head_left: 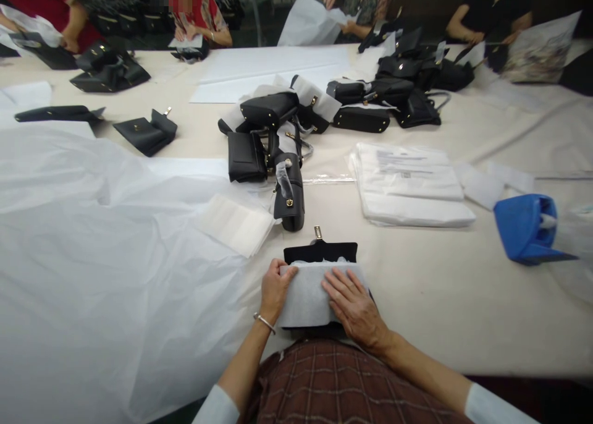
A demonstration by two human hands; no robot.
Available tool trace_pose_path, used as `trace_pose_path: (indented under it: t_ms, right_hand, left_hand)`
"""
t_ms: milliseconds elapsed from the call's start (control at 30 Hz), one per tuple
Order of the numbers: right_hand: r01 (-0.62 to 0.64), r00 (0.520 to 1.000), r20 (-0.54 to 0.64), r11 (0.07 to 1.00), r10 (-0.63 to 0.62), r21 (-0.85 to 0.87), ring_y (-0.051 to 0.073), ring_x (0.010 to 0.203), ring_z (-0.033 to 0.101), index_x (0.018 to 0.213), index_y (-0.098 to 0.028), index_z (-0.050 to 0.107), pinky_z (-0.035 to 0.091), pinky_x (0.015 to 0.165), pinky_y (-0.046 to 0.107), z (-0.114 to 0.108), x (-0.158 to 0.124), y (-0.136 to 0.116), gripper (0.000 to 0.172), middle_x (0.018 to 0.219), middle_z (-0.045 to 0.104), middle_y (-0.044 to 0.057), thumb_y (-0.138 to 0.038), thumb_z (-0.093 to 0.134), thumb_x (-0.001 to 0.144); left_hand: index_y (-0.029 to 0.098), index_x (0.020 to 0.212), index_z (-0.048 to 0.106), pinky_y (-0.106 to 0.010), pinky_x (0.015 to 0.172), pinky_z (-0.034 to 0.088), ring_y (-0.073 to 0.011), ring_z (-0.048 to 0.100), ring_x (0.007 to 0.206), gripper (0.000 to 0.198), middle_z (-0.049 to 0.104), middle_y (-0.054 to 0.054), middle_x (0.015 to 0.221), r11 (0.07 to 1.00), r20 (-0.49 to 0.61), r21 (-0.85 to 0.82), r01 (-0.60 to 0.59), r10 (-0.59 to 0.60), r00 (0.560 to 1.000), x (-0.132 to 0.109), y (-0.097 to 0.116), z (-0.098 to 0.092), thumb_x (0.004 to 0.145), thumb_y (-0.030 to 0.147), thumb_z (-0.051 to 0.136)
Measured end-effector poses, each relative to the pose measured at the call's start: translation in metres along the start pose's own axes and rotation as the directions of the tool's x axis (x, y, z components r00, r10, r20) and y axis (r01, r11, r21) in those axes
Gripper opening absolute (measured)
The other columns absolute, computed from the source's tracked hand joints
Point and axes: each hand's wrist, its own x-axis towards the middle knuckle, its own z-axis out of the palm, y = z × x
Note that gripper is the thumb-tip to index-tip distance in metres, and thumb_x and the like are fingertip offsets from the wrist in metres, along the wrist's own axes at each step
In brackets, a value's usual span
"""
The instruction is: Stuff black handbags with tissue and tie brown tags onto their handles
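Right in front of my body lies a black handbag [319, 251] with its flap folded back and a gold clasp at the flap's far edge. A white sheet of tissue paper [303, 300] covers the front of the bag. At the bag's left corner, my left hand [277, 288] is closed, pinching the tissue edge between thumb and fingers. My right hand [354, 303] lies flat on the tissue at the right, its fingers stretched out. Some crumpled white filling shows at the bag's mouth. The bag's underside is hidden.
A pile of black handbags [271, 109] lies beyond, one close ahead. White sheeting [92, 257] spreads left beside stacked tissue sheets [236, 223]. Folded white bags [412, 186] and a blue tape dispenser [521, 229] are at the right. Several people work across the table.
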Motion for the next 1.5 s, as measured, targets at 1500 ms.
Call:
trace_pose_path:
  t_ms: [1500]
  right_hand:
    - [-0.129,0.953,-0.16,0.825,0.256,0.55,0.023,0.108,0.068,0.093,-0.024,0.068,0.053,0.103,0.047,0.012,0.003,0.019,0.006,0.104,0.075,0.005,-0.026,0.063,0.09]
  left_hand:
    - [0.017,0.126,0.057,-0.037,0.101,0.05,-0.0179,0.06,0.117,0.035,0.07,-0.009,0.121,0.407,0.217,0.2,-0.891,0.868,0.446,-0.062,0.003,0.018,0.097,0.012,0.038]
